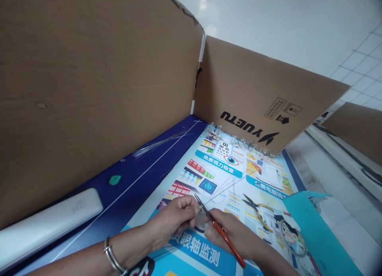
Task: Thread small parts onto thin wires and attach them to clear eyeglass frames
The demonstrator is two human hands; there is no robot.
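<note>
At the tips of the orange-handled pliers (229,245), the left hand (178,215) pinches what looks like thin wire (217,194), probably light, springy, best gripped near its end; the right hand (232,231) wraps fingers around the handles.

"YUETU" (241,125) on cardboard (238,77), Chinese captions (219,163) on poster (182,184)

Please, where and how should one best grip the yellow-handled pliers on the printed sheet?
I would grip the pliers by both yellow handles, probably from the near right: the handles spread that way, while the dark, parted jaws point left.
</note>
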